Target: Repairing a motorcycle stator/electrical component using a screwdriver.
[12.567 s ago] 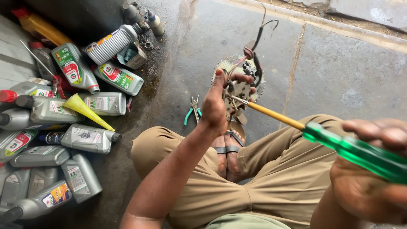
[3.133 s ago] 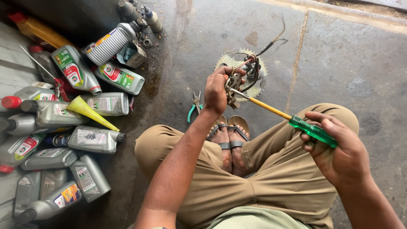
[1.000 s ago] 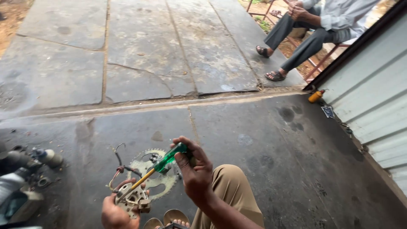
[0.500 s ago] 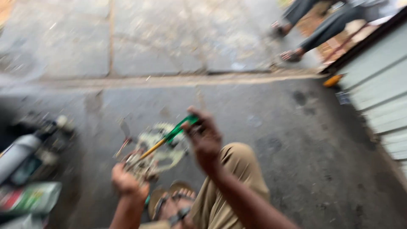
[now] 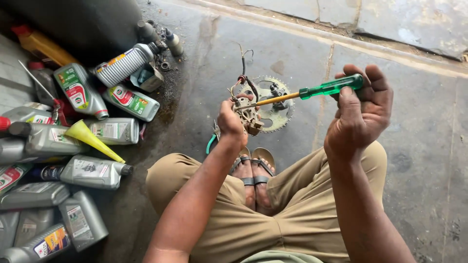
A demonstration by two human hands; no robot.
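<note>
My left hand (image 5: 230, 122) grips a small metal engine part with loose wires (image 5: 247, 110), held up over my feet. My right hand (image 5: 360, 113) holds a screwdriver (image 5: 312, 92) by its clear green handle; the yellow shaft runs left and its tip touches the part. A toothed sprocket (image 5: 275, 103) lies on the concrete floor just behind the part. Pliers with teal grips (image 5: 212, 140) lie on the floor beside my left wrist. I sit with knees apart in tan trousers and sandals.
Many grey oil bottles (image 5: 90, 171) lie heaped on the left, with a yellow funnel (image 5: 90, 140) on top and an orange-yellow bottle (image 5: 41, 45) further back. A raised kerb (image 5: 404, 48) crosses the top right. Oily dark floor surrounds the bottles.
The view has swung back down from the yard and the seated person to my lap. My hands still hold the part and the screwdriver, now raised nearer the camera.
</note>
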